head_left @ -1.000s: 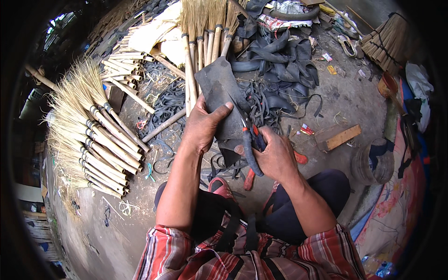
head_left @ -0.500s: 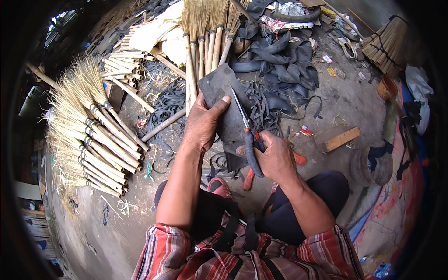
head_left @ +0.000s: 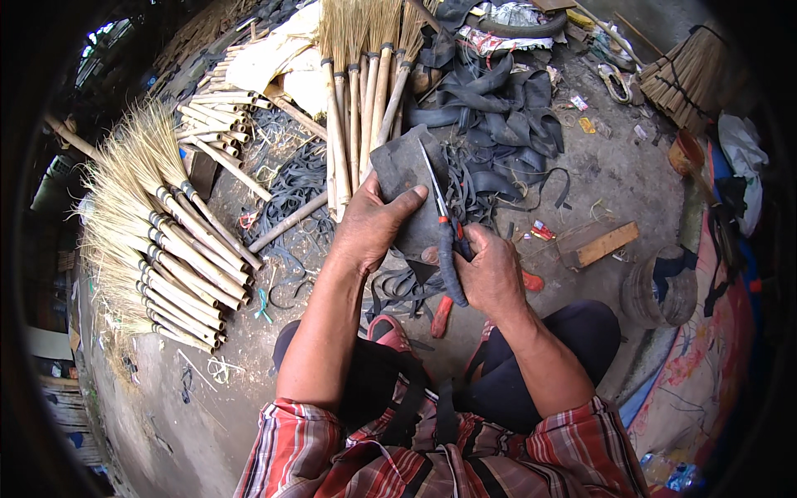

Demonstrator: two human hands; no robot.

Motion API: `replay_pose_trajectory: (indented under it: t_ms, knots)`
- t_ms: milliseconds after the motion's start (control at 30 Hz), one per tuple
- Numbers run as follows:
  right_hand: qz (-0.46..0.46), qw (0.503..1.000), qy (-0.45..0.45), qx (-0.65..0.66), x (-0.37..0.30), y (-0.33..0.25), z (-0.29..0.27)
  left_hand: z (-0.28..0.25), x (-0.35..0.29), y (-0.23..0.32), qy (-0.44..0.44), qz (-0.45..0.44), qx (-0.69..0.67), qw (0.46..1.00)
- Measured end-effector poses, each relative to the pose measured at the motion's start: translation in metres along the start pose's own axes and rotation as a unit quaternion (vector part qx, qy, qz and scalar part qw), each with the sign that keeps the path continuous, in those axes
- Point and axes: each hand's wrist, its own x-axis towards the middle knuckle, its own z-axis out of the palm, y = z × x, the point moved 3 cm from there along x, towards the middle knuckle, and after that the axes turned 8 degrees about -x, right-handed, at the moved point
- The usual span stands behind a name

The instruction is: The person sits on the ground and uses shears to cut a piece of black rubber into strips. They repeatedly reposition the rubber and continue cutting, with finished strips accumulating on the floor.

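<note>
A dark piece of rubber sheet is gripped along its left side by my left hand, thumb on top. My right hand is closed around the wrapped handles of a pair of scissors. Their blades point up and away from me, lying over the right part of the rubber, and look closed or nearly so. The right fingertips reach under the sheet's lower edge. Below and beyond the rubber, cut black strips lie in tangles on the ground.
Finished brooms lie in a row at left, more brooms stand at the back. Bare handles are piled behind. Black rubber tubing is heaped beyond my hands. A wood block and a round container sit at right.
Both hands have shifted slightly right with the rubber sheet and scissors. The sheet is tilted differently, and its lower part shows less.
</note>
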Motion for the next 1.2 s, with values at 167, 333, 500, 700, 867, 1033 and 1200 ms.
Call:
replay_pose_trajectory:
  t_ms: [167, 333, 500, 700, 867, 1033, 1200]
  knots:
    - [-0.048, 0.998, 0.044, 0.005, 0.007, 0.003, -0.002, 0.003, -0.007, -0.005, -0.036, -0.026, 0.06, 0.997]
    - [-0.036, 0.998, -0.005, 0.057, 0.006, 0.002, -0.003, 0.003, -0.007, -0.002, -0.035, -0.022, 0.07, 0.997]
    - [-0.011, 0.999, -0.017, 0.042, 0.011, 0.007, -0.005, 0.002, -0.005, -0.008, -0.067, -0.056, 0.128, 0.988]
    - [0.002, 0.98, -0.001, 0.2, 0.018, 0.016, -0.006, 0.002, -0.004, -0.013, -0.039, -0.05, 0.11, 0.992]
    - [-0.049, 0.973, -0.026, 0.225, 0.014, 0.015, 0.004, -0.003, 0.0, -0.002, 0.022, -0.035, -0.066, 0.997]
    - [-0.05, 0.964, 0.013, 0.262, 0.016, 0.013, 0.004, 0.002, -0.001, -0.004, -0.014, -0.057, -0.104, 0.993]
    - [0.031, 0.897, 0.104, 0.428, 0.022, 0.021, -0.026, 0.012, -0.015, -0.016, -0.19, -0.128, 0.147, 0.962]
